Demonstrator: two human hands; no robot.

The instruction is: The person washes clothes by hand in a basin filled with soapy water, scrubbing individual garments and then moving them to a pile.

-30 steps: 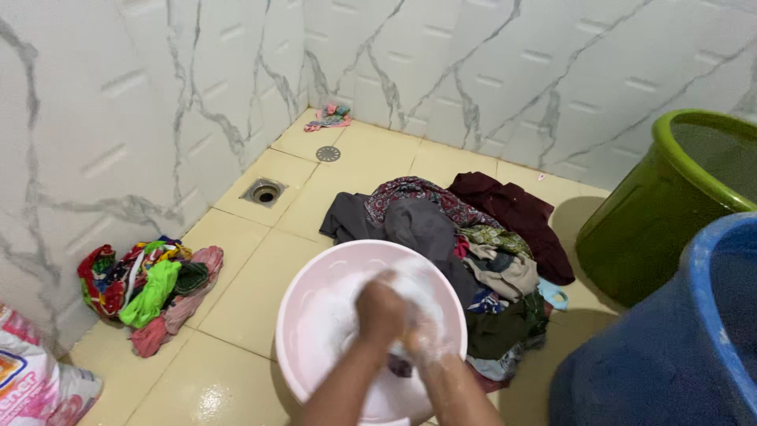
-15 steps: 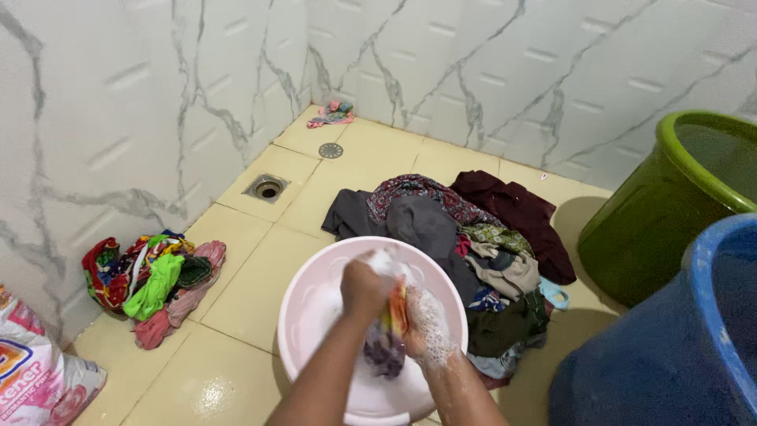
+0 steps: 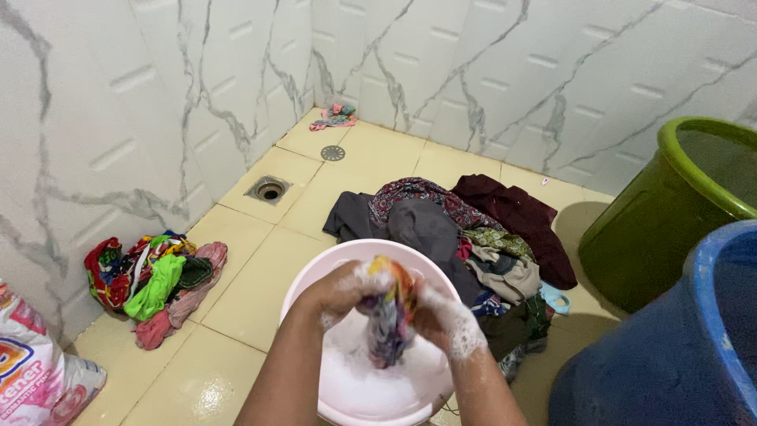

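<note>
Scrubbing a soapy garment over the pink basin

Gripping from both sides, the left hand [image 3: 335,292] and the right hand [image 3: 445,319] are each closed tight on a multicoloured cloth [image 3: 388,319], bunched and lifted just above the suds in the pink basin [image 3: 315,272]. Foam coats both hands and the right wrist. By the look of it this is the rubbing stage of a hand wash, cloth worked against cloth between the two fists. A further rub would call for the fists to shift along the fabric to a fresh patch and keep it over the basin so the lather drips back in.

Behind the basin lies a heap of dark clothes [image 3: 473,229] on the tiled floor; a smaller bright pile [image 3: 154,284] sits by the left wall. The fingertips are buried in foam and fabric, the basin's near rim is cut off, and what kind of garment it is cannot be made out.
</note>
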